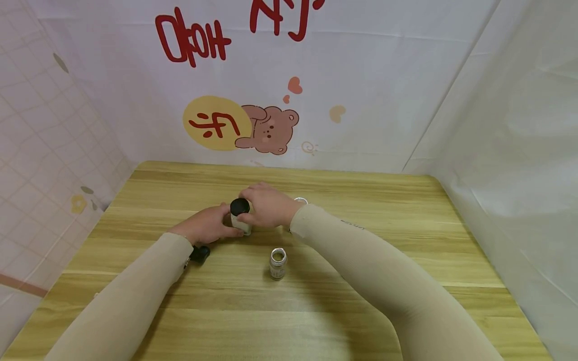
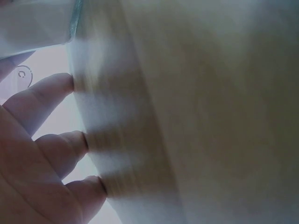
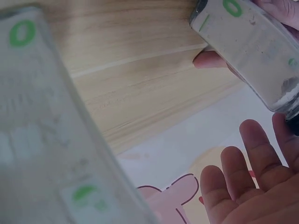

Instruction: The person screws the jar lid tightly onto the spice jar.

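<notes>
In the head view, my left hand (image 1: 209, 224) grips a squarish glass jar (image 1: 241, 224) of pale contents around its side. My right hand (image 1: 270, 204) holds the jar's black lid (image 1: 240, 207), thumb on the near side. From the right wrist, the jar (image 3: 252, 51) shows green markings, and a finger of the right hand (image 3: 257, 186) meets the black lid (image 3: 293, 124); the other fingers extend loosely. The left wrist view has the jar's glass bottom corner (image 2: 39, 30) above the left hand's fingers (image 2: 63, 147).
A small lidless glass jar (image 1: 278, 263) stands nearer on the wooden table (image 1: 253, 321). Another jar's rim (image 1: 300, 200) shows behind the right wrist; a large jar with green marks (image 3: 56, 130) is close to that camera. A black rounded object (image 1: 200, 254) is by the left cuff.
</notes>
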### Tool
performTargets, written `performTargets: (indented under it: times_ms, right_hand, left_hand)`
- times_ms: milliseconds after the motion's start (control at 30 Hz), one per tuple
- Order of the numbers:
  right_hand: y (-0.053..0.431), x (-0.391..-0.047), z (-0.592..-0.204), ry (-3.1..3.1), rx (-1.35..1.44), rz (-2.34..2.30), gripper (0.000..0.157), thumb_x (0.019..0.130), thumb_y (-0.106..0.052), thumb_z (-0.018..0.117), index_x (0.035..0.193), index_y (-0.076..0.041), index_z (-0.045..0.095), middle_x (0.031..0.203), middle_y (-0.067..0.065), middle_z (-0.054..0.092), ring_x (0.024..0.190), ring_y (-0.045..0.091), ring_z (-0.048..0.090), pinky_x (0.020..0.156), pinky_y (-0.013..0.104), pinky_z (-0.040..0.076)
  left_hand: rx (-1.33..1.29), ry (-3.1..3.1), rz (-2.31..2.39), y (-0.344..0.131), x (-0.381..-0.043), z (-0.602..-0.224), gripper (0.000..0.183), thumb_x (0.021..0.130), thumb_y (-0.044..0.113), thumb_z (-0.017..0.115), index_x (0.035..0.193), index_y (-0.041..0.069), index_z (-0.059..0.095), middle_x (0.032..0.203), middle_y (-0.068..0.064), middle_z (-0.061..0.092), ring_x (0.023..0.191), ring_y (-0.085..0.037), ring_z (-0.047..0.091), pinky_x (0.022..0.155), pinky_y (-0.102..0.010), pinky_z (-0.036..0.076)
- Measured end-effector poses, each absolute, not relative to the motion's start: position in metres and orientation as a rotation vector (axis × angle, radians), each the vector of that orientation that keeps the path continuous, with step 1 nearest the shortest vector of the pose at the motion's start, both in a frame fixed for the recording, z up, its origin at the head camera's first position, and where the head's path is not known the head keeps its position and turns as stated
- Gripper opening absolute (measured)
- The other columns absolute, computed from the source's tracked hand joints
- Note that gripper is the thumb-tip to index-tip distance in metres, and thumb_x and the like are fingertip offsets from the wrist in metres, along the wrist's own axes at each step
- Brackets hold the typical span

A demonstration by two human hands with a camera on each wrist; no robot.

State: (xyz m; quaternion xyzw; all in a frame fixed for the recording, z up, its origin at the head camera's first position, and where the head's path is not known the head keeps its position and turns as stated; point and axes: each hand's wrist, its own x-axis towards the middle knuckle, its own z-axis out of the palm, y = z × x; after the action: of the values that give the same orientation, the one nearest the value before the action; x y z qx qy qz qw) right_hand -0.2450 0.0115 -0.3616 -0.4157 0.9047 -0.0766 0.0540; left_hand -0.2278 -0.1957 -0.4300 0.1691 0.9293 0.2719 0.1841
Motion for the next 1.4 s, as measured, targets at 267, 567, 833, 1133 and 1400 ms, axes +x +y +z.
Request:
performTargets:
  times_ms: [267, 567, 833, 1133, 1400]
  right_hand:
    - [0.0116, -0.2459, -0.3629, 2.763, -1.288, -0.246, 0.049, 0.085, -0.052, 0.058, 0.119, -0.017, 0.053, 0.109, -0.006, 0.055, 0.108, 0.013, 0.047, 0.101, 0.027, 0.033]
    - [0.0118, -0.2439, -0.3599, 2.738, -1.296, -0.229, 0.039, 0.088, -0.042, 0.056, 0.12, -0.02, 0.053, 0.112, -0.007, 0.054, 0.113, 0.014, 0.045, 0.106, 0.028, 0.029]
    - [0.011, -0.2443, -0.3605, 2.755, -1.274, -0.225, 0.04, 0.087, -0.05, 0.057, 0.111, -0.018, 0.054, 0.101, -0.008, 0.054, 0.101, 0.012, 0.046, 0.097, 0.027, 0.034]
    - [0.0118, -0.2466, -0.361, 2.724, -1.294, -0.254, 0.05, 0.086, -0.043, 0.058, 0.128, -0.018, 0.049, 0.121, -0.004, 0.054, 0.119, 0.016, 0.044, 0.107, 0.029, 0.028]
    - [0.0114, -0.2451, -0.3595, 2.733, -1.296, -0.252, 0.037, 0.088, -0.046, 0.057, 0.112, -0.018, 0.054, 0.101, -0.008, 0.054, 0.099, 0.01, 0.047, 0.099, 0.027, 0.033]
  left_hand:
    - [0.481, 2.623, 0.769, -0.1955, -0.2286, -0.4308, 0.06, 0.074, 0.062, 0.065, 0.128, 0.05, 0.041, 0.148, -0.008, 0.032, 0.134, -0.033, 0.034, 0.103, -0.057, 0.03]
    - [0.479, 2.629, 0.772, -0.195, -0.228, -0.4302, 0.06, 0.075, 0.061, 0.066, 0.128, 0.048, 0.042, 0.14, -0.005, 0.04, 0.126, -0.028, 0.044, 0.101, -0.053, 0.035]
    - [0.475, 2.619, 0.79, -0.1946, -0.2277, -0.4299, 0.06, 0.074, 0.06, 0.066, 0.128, 0.048, 0.043, 0.147, -0.008, 0.034, 0.136, -0.033, 0.03, 0.105, -0.056, 0.028]
    - [0.474, 2.621, 0.782, -0.1945, -0.2279, -0.4306, 0.06, 0.075, 0.061, 0.066, 0.128, 0.046, 0.043, 0.146, -0.007, 0.035, 0.136, -0.033, 0.03, 0.105, -0.056, 0.028]
    - [0.473, 2.62, 0.781, -0.1951, -0.2275, -0.4303, 0.06, 0.075, 0.061, 0.066, 0.128, 0.047, 0.042, 0.142, -0.007, 0.038, 0.13, -0.03, 0.04, 0.102, -0.054, 0.033]
